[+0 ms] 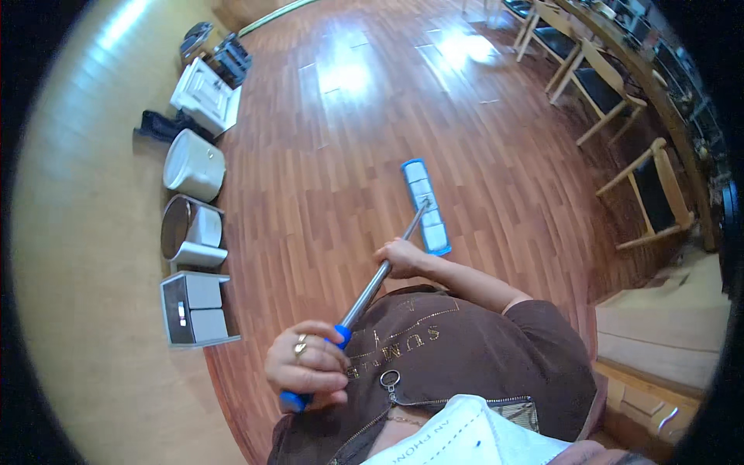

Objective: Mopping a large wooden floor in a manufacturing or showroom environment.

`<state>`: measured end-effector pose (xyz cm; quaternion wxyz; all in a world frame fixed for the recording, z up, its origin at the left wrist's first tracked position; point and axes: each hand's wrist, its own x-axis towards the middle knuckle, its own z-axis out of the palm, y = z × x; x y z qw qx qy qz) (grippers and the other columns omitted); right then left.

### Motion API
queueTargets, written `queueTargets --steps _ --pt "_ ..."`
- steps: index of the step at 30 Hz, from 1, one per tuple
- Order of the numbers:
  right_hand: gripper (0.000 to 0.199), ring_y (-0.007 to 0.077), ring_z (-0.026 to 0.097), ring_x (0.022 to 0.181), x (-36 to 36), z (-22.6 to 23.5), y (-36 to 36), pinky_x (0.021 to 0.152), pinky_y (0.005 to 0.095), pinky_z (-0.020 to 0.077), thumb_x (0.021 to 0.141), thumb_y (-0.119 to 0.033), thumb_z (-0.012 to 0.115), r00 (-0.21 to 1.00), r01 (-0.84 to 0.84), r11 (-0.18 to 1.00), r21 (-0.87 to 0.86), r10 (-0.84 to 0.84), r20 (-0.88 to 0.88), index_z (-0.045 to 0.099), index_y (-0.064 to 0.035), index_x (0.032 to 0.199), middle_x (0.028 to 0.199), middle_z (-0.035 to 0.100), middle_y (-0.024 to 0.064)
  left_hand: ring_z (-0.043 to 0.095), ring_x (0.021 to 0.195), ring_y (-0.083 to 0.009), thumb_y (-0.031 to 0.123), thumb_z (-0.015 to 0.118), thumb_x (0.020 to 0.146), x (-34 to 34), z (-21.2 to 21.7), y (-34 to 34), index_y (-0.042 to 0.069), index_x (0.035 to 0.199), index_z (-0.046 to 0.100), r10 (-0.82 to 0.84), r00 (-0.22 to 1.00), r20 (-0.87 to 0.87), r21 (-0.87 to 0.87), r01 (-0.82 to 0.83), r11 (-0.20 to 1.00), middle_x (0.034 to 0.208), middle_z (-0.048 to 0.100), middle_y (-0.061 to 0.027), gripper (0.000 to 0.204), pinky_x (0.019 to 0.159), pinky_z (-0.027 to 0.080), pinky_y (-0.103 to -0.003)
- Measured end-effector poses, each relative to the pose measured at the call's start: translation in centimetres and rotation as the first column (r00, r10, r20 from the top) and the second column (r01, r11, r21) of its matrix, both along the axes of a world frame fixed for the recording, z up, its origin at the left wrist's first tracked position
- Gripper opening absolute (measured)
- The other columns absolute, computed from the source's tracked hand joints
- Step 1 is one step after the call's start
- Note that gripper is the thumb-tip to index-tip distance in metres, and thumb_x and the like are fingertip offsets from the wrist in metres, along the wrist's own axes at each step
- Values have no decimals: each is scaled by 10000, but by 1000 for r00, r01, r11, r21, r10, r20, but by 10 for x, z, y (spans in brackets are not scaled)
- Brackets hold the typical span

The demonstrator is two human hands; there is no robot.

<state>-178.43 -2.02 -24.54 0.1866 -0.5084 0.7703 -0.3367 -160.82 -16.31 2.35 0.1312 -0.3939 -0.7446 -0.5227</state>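
A flat mop point(421, 188) with a white head edged in blue lies on the wood floor in front of me. Its metal pole point(365, 299) slants from the head back toward my body. My left hand point(308, 363), with a ring on one finger, is wrapped round the blue grip at the pole's upper end. Farther down, my right hand point(402, 258) is closed round the pole, its forearm reaching in from the right. The mop head lies beyond my right hand, its long side running away from me.
Along the left wall stand a grey-white cabinet point(209, 325), a curved white unit point(205, 226), a round white bin point(203, 165) and a white cupboard point(203, 93). Wooden chairs point(659, 186) with dark seats line a long counter at right. A wooden drawer point(649, 403) is at the lower right.
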Motion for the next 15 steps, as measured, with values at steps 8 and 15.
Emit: queueTargets --steps 8,15 --pt "93 371 596 752 -67 -36 158 652 479 467 649 -132 636 842 528 845 -87 -534 -71 576 -65 672 714 602 165 667 859 -211 154 763 722 -117 -42 67 115 753 620 -164 970 179 -82 180 980 765 641 -20 152 912 401 -420" --pt "313 342 510 704 -41 -70 262 651 437 417 694 -236 750 544 762 561 -323 -826 -150 504 -44 673 696 499 143 621 1002 -207 115 730 767 -166 -68 120 109 806 601 -455 834 313 -78 500 863 871 632 -13 135 959 337 -430"
